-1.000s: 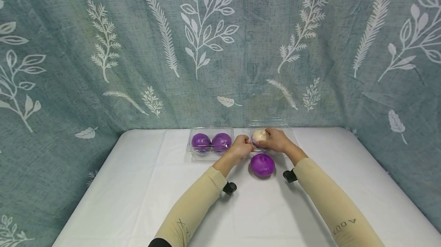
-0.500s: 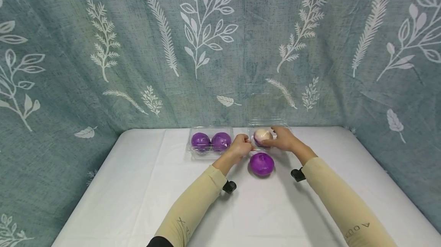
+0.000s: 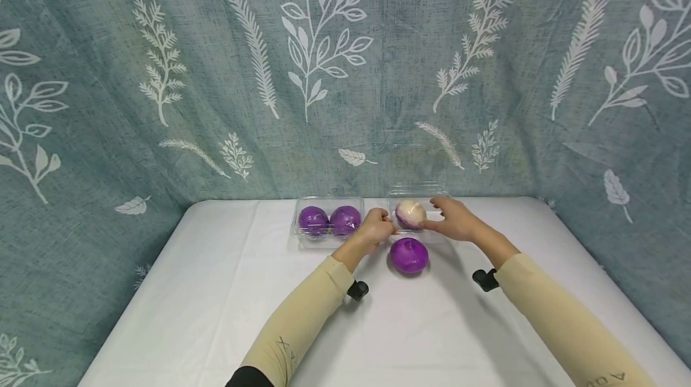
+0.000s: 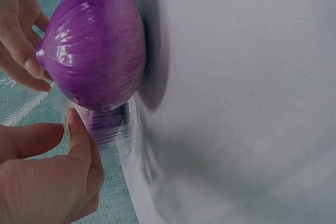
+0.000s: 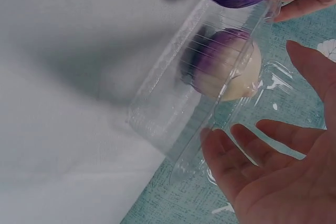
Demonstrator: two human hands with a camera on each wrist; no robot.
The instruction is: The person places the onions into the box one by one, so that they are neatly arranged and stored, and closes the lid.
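A purple-and-white onion lies in the left part of a clear plastic clamshell box, whose lid stands raised behind it. My left hand pinches the box's near left rim between thumb and index finger, as the left wrist view shows. My right hand is just right of that onion, fingers spread and holding nothing; in the right wrist view its fingertips are right at the box's rim. A whole purple onion sits on the table in front of the box, between my forearms.
Left of my left hand stands a second clear box with two purple onions inside. Both boxes are near the far edge of the white-covered table. A green leaf-patterned curtain hangs behind.
My right hand has let go of the purple-and-white onion and drawn back to the right, fingers opening. The onion now rests in the box. My left hand stays at the rim.
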